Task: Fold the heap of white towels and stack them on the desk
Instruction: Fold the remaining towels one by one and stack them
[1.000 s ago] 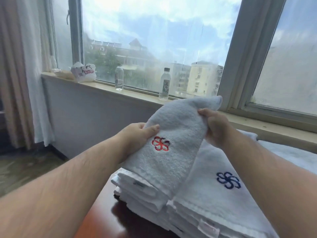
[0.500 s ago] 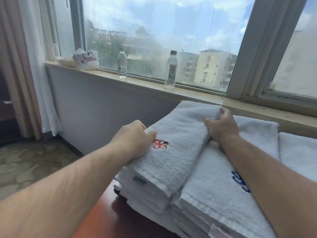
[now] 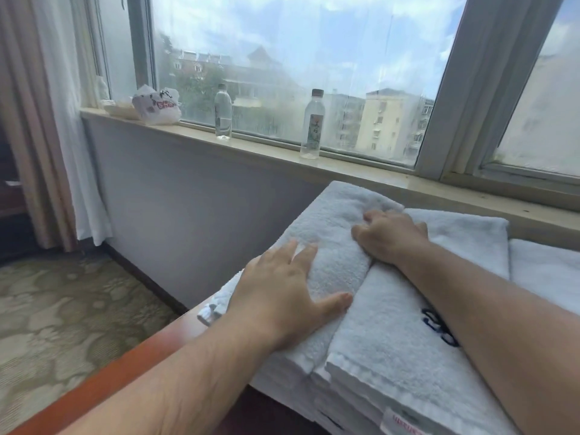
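**Inspector:** Surface and room?
**Clerk:** A reddish wooden desk [image 3: 125, 372] by a grey wall under a wide window. Patterned carpet [image 3: 62, 309] lies to the left, with a curtain [image 3: 40, 120] in the corner. Folded white towels stand in two touching stacks, and a further towel [image 3: 546, 271] lies far right.
**Inspector:** Hands?
**Clerk:** The left hand [image 3: 282, 296] lies flat, fingers spread, pressing the top towel [image 3: 332, 233] of the left stack. The right hand [image 3: 389, 240] rests at that towel's right edge with its fingers curled. I cannot tell whether they pinch cloth. Its forearm crosses the blue-emblem towel [image 3: 392, 324].
**Inspector:** Edges, free room?
**Clerk:** The left stack sits at the desk's left edge, with a bare strip of desk in front.
**Inspector:** Containers?
**Clerk:** On the sill [image 3: 266, 152], a left bottle [image 3: 223, 112] and a labelled bottle [image 3: 312, 125] stand upright and well apart. The contents of the white printed bag [image 3: 156, 105] are hidden.
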A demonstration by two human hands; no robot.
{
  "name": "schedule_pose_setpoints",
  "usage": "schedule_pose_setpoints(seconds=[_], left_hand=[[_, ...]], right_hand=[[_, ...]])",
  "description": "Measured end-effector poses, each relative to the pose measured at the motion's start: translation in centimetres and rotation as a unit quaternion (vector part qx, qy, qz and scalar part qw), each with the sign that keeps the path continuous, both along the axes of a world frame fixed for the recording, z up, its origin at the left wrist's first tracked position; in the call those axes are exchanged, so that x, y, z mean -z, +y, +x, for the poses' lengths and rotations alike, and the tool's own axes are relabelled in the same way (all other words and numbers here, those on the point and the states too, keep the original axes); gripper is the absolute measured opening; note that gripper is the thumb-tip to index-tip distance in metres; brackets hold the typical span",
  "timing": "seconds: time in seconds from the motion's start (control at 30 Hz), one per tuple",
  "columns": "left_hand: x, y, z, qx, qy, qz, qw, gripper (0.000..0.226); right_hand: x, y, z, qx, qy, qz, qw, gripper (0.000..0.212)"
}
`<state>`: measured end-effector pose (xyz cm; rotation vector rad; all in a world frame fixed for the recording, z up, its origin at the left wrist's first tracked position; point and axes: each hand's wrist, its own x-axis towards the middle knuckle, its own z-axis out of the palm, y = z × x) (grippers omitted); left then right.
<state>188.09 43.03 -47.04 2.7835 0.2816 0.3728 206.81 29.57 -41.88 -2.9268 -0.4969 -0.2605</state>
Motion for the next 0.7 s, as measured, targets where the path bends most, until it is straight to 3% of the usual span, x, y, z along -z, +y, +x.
schedule_pose_setpoints(seconds=[0.1,0.23,0.5,0.57,0.7], left_hand=[[0.1,-0.1,0.3,-0.003,-0.002,0.004,1.0,0.115],[0.2,0.4,0.8,-0.006,-0.02,-0.014,1.0,0.113],[1.0,0.4,1.3,-0.04,-0.083,-0.081,0.992,0.122],[1.0,0.4,1.3,-0.043,-0.072,-0.087,0.993,0.121],[0.0,0.4,1.0,-0.043,-0.04,-0.077,0.995,0.114]], right_hand=[[-1.1,1.5,1.1,-0.021,-0.075,-0.019,0.997,0.063],[-0.4,2.8,3.4,-0.053,0.046,-0.016,0.997,0.064],[0.2,2.6,4.9,-0.048,0.068,0.012,0.997,0.063],[0.4,2.3,4.0,-0.07,0.039,0.045,0.996,0.059],[0.4,-0.6,-0.2,-0.113,0.032,0.212,0.97,0.044]])
